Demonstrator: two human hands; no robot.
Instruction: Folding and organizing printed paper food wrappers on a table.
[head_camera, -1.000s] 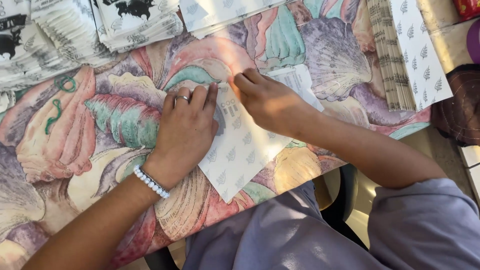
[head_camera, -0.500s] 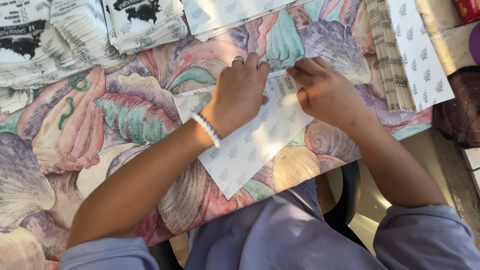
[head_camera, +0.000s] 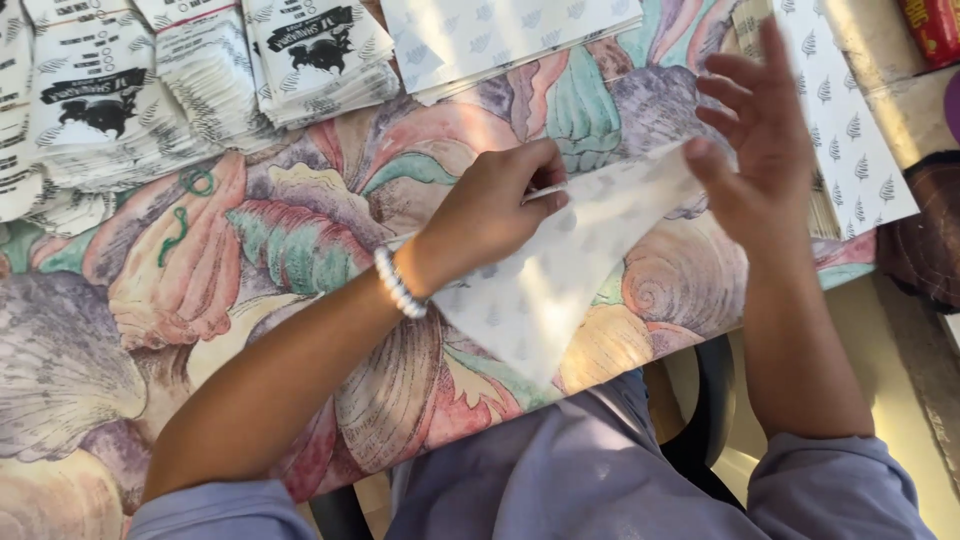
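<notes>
- Two bare hands over one patterned paper sheet (head_camera: 545, 285) lying on the shell-print tablecloth (head_camera: 200, 300).
- Left hand (head_camera: 490, 210), beaded bracelet (head_camera: 398, 283) at the wrist, pinches the sheet's folded edge.
- Right hand (head_camera: 765, 150) lifted, fingers spread, thumb just touching the sheet's corner.
- Printed stacks (head_camera: 200, 70) sit beyond.

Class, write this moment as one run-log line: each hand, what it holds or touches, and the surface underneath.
left hand: pinches patterned paper sheet | right hand: open, fingers spread, at sheet's raised corner | surface: shell-print tablecloth | behind: paper stacks

White patterned paper sheet (head_camera: 560, 270) lies folded, partly lifted off the table
</notes>
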